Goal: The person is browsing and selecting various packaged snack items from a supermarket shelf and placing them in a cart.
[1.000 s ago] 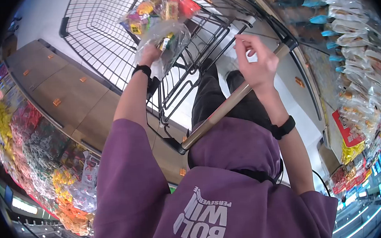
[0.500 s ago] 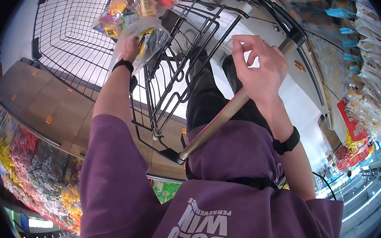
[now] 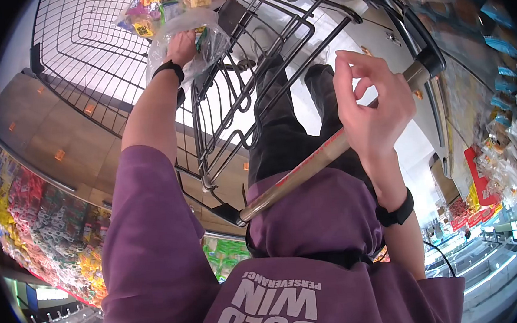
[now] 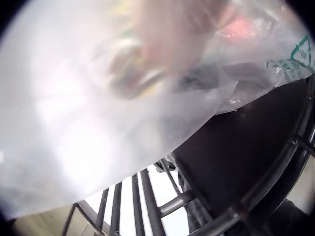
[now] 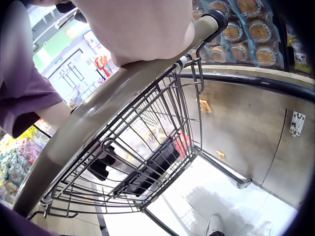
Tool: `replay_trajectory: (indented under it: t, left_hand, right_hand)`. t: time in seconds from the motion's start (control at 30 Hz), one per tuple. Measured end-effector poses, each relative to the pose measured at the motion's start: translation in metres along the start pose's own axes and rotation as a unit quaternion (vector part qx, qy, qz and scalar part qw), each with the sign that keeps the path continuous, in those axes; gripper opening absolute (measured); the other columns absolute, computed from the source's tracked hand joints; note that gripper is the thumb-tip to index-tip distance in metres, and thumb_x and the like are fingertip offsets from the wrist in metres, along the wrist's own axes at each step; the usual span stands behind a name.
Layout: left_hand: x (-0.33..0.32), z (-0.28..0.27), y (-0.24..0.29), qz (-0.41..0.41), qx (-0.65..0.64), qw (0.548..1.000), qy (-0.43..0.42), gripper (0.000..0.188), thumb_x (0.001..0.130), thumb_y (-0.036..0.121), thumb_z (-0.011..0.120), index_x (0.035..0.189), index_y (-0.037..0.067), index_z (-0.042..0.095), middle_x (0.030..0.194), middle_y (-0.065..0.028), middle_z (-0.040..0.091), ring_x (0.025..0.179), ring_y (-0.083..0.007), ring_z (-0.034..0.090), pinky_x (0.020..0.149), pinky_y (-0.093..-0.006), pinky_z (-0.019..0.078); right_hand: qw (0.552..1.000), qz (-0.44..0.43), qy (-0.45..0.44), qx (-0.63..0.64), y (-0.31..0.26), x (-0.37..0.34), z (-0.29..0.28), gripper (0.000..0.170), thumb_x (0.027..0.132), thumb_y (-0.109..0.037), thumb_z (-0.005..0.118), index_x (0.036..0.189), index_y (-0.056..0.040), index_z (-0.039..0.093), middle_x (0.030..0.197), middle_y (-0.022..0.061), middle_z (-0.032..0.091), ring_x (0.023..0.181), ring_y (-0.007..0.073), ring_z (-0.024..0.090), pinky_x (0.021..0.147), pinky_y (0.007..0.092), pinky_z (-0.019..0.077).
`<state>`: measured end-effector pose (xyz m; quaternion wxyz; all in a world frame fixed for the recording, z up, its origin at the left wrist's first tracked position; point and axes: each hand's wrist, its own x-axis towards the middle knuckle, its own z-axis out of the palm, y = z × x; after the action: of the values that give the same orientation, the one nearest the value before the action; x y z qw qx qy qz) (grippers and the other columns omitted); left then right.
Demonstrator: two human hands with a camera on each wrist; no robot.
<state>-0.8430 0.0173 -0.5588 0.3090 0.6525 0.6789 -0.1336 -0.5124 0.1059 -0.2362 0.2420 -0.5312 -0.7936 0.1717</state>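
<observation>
Inside the shopping cart's wire basket, my left hand (image 3: pixel 181 46) reaches into a clear plastic bag (image 3: pixel 214 28). Its fingers curl at a small packet with yellow and green on it; the left wrist view shows this packet (image 4: pixel 133 73) blurred through the film. The fingertips are partly hidden by the bag. Beyond it lie bright snack packets (image 3: pixel 150 15) in clear wrap. Over the cart's handle (image 3: pixel 308 170) is my right hand (image 3: pixel 378 106), its fingers loosely bent and holding nothing. The right wrist view has the heel of this hand right at the handle bar.
The wire basket (image 3: pixel 71 64) surrounds the left forearm, and its folding rear frame (image 3: pixel 229 103) stands between the hands. Bagged goods (image 3: pixel 49 202) line the left side. Packaged round baked goods (image 5: pixel 258 32) sit on a wooden display at the right. A black panel (image 5: pixel 152 167) lies in the cart.
My left hand and the plastic bag have shifted left and up in the head view. My right hand has moved right and slightly down, still loosely bent above the handle.
</observation>
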Motion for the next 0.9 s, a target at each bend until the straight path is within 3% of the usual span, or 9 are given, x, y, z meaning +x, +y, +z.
replay_trajectory:
  t: [0.03,0.13,0.23,0.43,0.53,0.73,0.83,0.9]
  left_hand:
    - [0.011,0.006,-0.008,-0.018,0.003,0.998,-0.056,0.033,0.081,0.002,0.055,0.113,0.000,0.059,0.108,-0.0252,0.066,0.100,-0.0404,0.065,0.084,-0.0483,0.0532]
    - [0.013,0.020,-0.017,-0.004,-0.034,0.999,-0.010,0.036,0.084,0.004,0.053,0.119,0.009,0.062,0.101,-0.0238,0.069,0.098,-0.0427,0.065,0.083,-0.0504,0.0515]
    - [0.007,0.013,-0.013,0.013,-0.046,0.999,0.006,0.039,0.083,0.007,0.058,0.122,0.010,0.061,0.100,-0.0230,0.069,0.097,-0.0418,0.065,0.083,-0.0494,0.0520]
    - [0.008,0.011,-0.004,0.019,0.011,0.998,-0.056,0.029,0.087,0.004,0.055,0.116,0.004,0.058,0.102,-0.0242,0.067,0.099,-0.0411,0.065,0.085,-0.0481,0.0541]
    - [0.012,0.025,-0.007,-0.014,-0.020,0.999,-0.030,0.040,0.087,0.005,0.057,0.126,0.012,0.056,0.095,-0.0230,0.069,0.091,-0.0425,0.066,0.076,-0.0504,0.0534]
    - [0.018,0.019,-0.005,0.046,0.055,0.997,-0.006,0.022,0.089,0.000,0.052,0.109,0.004,0.059,0.093,-0.0223,0.068,0.089,-0.0394,0.068,0.073,-0.0476,0.0557]
    - [0.020,0.001,0.006,0.018,0.087,0.992,-0.086,0.019,0.085,0.000,0.058,0.103,0.003,0.065,0.101,-0.0213,0.068,0.096,-0.0394,0.067,0.082,-0.0460,0.0564]
    - [0.018,-0.001,0.008,0.020,0.091,0.993,-0.071,0.016,0.085,0.000,0.058,0.098,0.003,0.067,0.100,-0.0212,0.068,0.098,-0.0385,0.067,0.082,-0.0457,0.0563]
  right_hand:
    - [1.000,0.002,-0.003,-0.002,-0.001,0.000,-0.001,0.018,0.072,-0.004,0.077,0.084,-0.0175,0.072,0.059,-0.0113,0.057,0.044,0.0072,0.040,0.048,0.0250,0.0300]
    - [1.000,0.008,0.007,0.005,-0.001,-0.001,0.001,0.020,0.072,-0.003,0.077,0.085,-0.0169,0.073,0.060,-0.0110,0.058,0.045,0.0074,0.041,0.048,0.0254,0.0295]
    - [1.000,0.002,0.000,0.000,-0.001,-0.001,0.000,0.021,0.071,-0.002,0.077,0.085,-0.0165,0.073,0.060,-0.0107,0.059,0.045,0.0075,0.041,0.048,0.0255,0.0293]
    - [1.000,-0.005,-0.002,0.003,0.000,-0.003,0.001,0.022,0.069,-0.001,0.077,0.084,-0.0156,0.073,0.060,-0.0106,0.058,0.045,0.0073,0.042,0.048,0.0252,0.0290]
    - [1.000,-0.006,-0.009,-0.001,-0.002,-0.003,0.000,0.021,0.069,-0.001,0.077,0.084,-0.0156,0.072,0.059,-0.0103,0.058,0.045,0.0072,0.042,0.048,0.0249,0.0290]
    - [1.000,-0.007,-0.009,-0.007,-0.002,-0.004,0.001,0.020,0.070,-0.002,0.077,0.084,-0.0158,0.072,0.058,-0.0100,0.057,0.044,0.0072,0.043,0.048,0.0248,0.0290]
    - [1.000,-0.013,-0.008,-0.009,-0.002,-0.005,0.002,0.019,0.071,-0.003,0.077,0.084,-0.0158,0.072,0.058,-0.0099,0.057,0.044,0.0072,0.043,0.048,0.0250,0.0287]
    - [1.000,-0.013,-0.011,-0.009,-0.003,-0.004,0.001,0.019,0.071,-0.003,0.077,0.084,-0.0158,0.072,0.058,-0.0099,0.057,0.044,0.0073,0.043,0.048,0.0251,0.0284]
